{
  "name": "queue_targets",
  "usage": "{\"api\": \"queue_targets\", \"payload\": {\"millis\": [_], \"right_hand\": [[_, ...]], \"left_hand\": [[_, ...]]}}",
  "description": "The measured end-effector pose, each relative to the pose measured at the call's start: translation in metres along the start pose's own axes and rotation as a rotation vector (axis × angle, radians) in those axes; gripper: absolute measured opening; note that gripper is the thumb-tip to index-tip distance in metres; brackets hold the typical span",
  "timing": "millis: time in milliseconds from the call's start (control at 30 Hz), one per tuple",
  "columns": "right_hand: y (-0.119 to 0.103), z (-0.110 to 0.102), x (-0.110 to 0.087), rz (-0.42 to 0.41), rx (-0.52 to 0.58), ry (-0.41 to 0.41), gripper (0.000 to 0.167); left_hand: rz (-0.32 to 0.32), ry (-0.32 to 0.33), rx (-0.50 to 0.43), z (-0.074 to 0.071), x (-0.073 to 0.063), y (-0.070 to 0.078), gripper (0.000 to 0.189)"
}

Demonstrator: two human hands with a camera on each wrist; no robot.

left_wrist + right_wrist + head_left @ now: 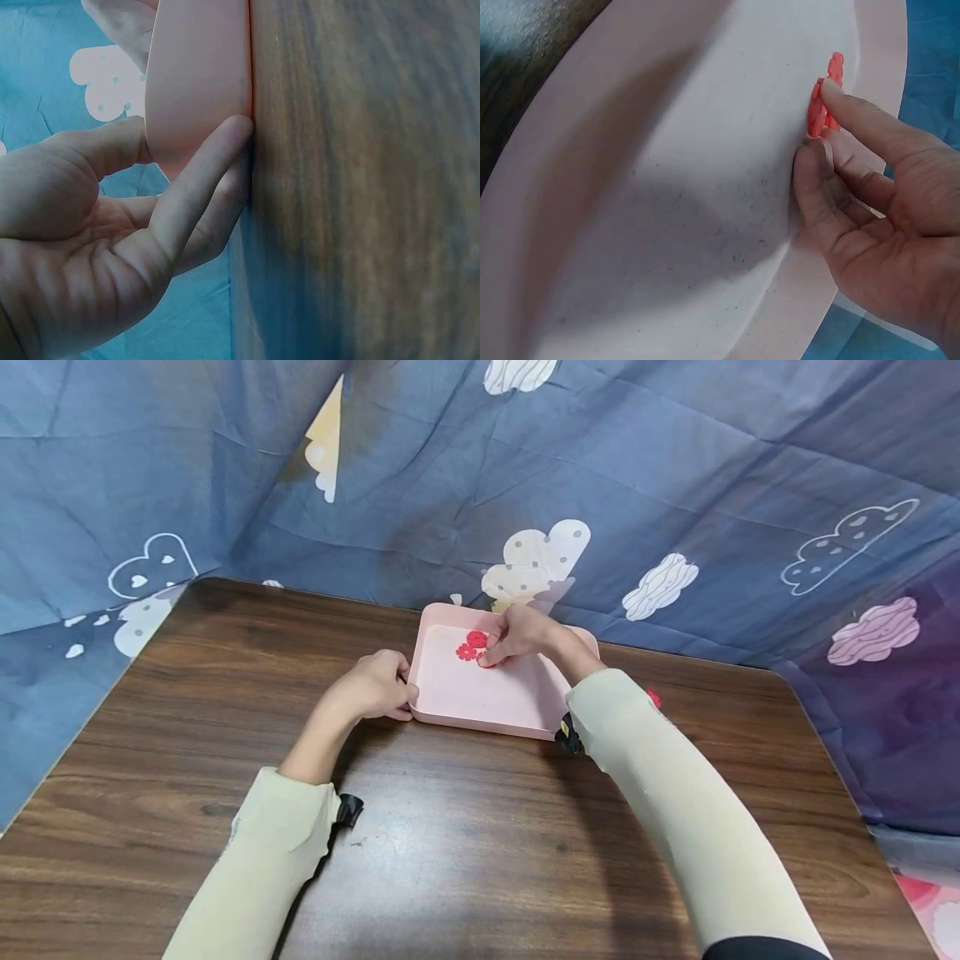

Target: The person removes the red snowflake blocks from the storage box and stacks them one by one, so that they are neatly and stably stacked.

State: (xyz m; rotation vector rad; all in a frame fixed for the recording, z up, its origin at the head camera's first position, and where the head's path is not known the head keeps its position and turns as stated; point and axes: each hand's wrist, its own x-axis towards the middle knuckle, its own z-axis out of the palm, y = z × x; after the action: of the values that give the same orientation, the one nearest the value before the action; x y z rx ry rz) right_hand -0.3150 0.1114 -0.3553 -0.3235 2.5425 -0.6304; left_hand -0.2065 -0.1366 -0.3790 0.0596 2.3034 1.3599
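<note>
A shallow pink tray [487, 697] lies on the table against the backdrop. At its left front corner my left hand [378, 685] grips the wall, thumb at the rim and fingers along the outside, as the left wrist view shows on the tray wall [199, 75]. My right hand [521, 633] reaches down inside the tray. Its fingertips pinch a small red flower-shaped piece [816, 112] close over the tray floor. Beside the fingertips lie two more red flower-shaped pieces, a rear one [477, 639] and a nearer one [467, 652].
Another red piece [654, 697] shows on the brown wooden table [450, 843] beyond my right sleeve, partly hidden by it. A blue cloth [420, 468] with cloud prints hangs right behind the tray. Black straps are on both wrists.
</note>
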Motion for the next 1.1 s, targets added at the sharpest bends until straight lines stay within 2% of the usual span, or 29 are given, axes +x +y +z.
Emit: {"api": "queue_targets", "payload": {"millis": [300, 500, 800, 1100], "right_hand": [[-0.002, -0.001, -0.003, -0.027, -0.037, -0.035, 0.020], [0.000, -0.001, -0.003, -0.059, -0.032, -0.028, 0.017], [0.002, -0.004, -0.006, -0.066, 0.007, -0.053, 0.014], [0.008, -0.010, -0.016, -0.040, 0.123, -0.065, 0.013]], "left_hand": [[0.000, 0.001, 0.015, 0.000, 0.000, 0.003, 0.005], [-0.005, -0.003, -0.004, 0.002, 0.001, 0.002, 0.006], [0.000, -0.002, 0.000, 0.001, -0.001, 0.003, 0.004], [0.001, -0.002, 0.017, 0.001, -0.002, 0.002, 0.004]]}}
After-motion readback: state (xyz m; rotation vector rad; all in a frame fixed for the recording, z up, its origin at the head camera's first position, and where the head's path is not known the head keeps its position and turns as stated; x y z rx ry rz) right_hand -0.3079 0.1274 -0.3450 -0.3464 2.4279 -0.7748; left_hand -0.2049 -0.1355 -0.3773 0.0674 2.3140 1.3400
